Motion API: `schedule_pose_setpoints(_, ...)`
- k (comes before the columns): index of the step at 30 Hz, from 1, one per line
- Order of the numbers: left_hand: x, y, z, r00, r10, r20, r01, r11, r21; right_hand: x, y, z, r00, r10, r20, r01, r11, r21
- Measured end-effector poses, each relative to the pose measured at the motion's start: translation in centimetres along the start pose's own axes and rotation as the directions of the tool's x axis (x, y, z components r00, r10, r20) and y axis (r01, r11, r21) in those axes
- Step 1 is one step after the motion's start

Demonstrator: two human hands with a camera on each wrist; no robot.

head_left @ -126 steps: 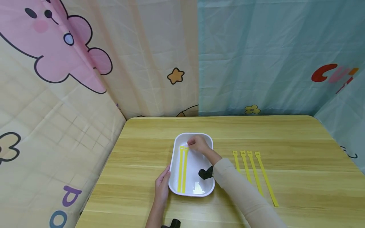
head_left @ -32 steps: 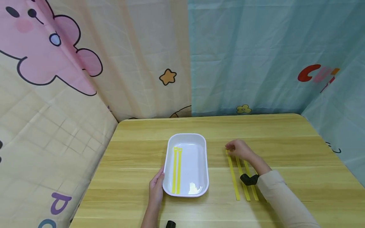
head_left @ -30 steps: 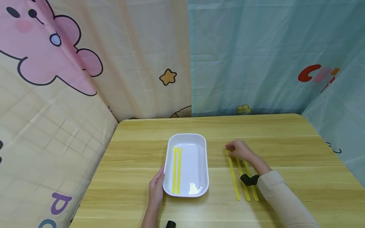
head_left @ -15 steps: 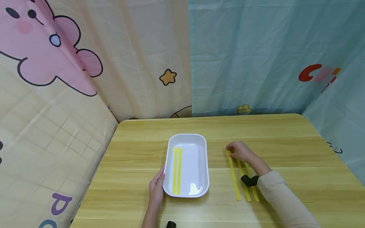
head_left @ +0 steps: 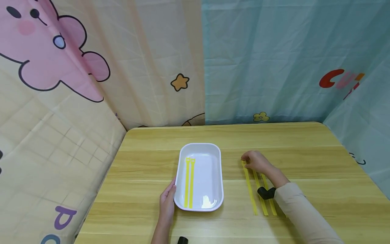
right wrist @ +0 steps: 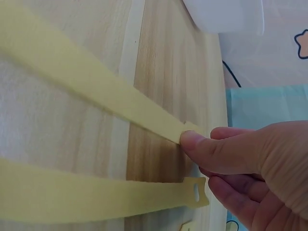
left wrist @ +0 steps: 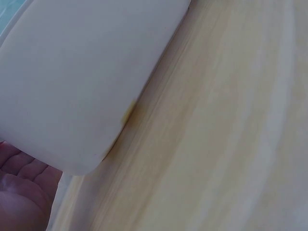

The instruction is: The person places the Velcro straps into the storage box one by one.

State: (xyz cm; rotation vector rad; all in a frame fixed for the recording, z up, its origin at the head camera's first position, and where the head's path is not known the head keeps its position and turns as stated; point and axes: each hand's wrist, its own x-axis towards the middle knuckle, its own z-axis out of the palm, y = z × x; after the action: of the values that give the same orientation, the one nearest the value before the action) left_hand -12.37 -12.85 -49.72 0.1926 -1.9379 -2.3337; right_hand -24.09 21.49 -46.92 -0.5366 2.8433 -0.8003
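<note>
My left hand (head_left: 167, 200) holds the left side of a white tray (head_left: 200, 146), thumb by the rim; the left wrist view shows its palm beside the tray's outer wall. Two yellow hook-and-loop cable ties (head_left: 187, 183) lie side by side inside the tray, along its left half. To the right, my right hand (head_left: 257, 162) pinches the slotted head end of a yellow cable tie (right wrist: 106, 91) between thumb and finger. The far end of that tie stays low near the table. More ties (right wrist: 96, 195) lie alongside, partly hidden under my hand and wrist.
The wooden table (head_left: 152, 162) carries everything. Printed curtains (head_left: 152, 61) hang behind its far edge and at both sides. A black wrist mount (head_left: 266, 193) sits over the ties, and another (head_left: 182, 240) shows at the bottom edge.
Over the longer span, my right hand has moved from above the tray to the ties on the right and taken hold of one. During the last second both hands are nearly still.
</note>
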Motion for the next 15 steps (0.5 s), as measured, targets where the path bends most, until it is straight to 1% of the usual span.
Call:
schedule_pose_setpoints(7, 0.07, 0.01, 0.06, 1.000, -0.008, -0.005, 0.008, 1.000, 0.013, -0.04, 0.10, 0.32, 0.999, -0.010, -0.030, 0.012, 0.999, 0.040)
schedule_pose_setpoints(12, 0.10, -0.03, 0.06, 1.000, -0.011, -0.012, 0.011, 1.000, 0.015, -0.07, 0.16, 0.42, 0.999, -0.010, -0.034, 0.012, 0.997, 0.072)
schedule_pose_setpoints(15, 0.11, -0.01, 0.08, 1.000, -0.013, -0.013, 0.013, 1.000, 0.018, -0.09, 0.18, 0.44, 0.999, -0.012, -0.031, 0.014, 0.998, 0.068)
